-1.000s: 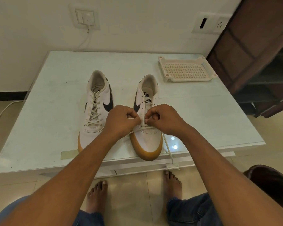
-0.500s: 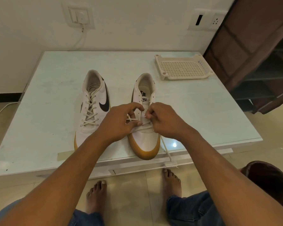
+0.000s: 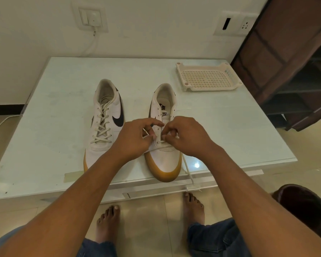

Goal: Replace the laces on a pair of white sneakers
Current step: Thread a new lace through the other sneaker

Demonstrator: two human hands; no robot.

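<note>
On the pale, glossy glass-topped surface [image 3: 54,127], set against a cream wall, two sneakers sit side by side, toes toward the near edge. The fully laced white leather sneaker [image 3: 104,130] with a gum toe lies by the left forearm; its matching barely laced white sneaker [image 3: 165,164] lies just beside it, under both hands. The left hand [image 3: 135,140] pinches a flat white lace [image 3: 187,170] between thumb and forefinger at the lower eyelets, and the right hand [image 3: 187,136], fingers curled, grips the same lace at the opposite row (one loose end trails off the near edge). A cream perforated plastic tray [image 3: 208,78] rests at the far right corner, well apart from the shoes; a strip of tan tape [image 3: 73,177] sticks along the near edge. Behind, a white switch plate [image 3: 90,18] and a white socket plate [image 3: 233,23] sit in the wall, and a dark brown wooden shelf unit [image 3: 285,62] stands to the right.
</note>
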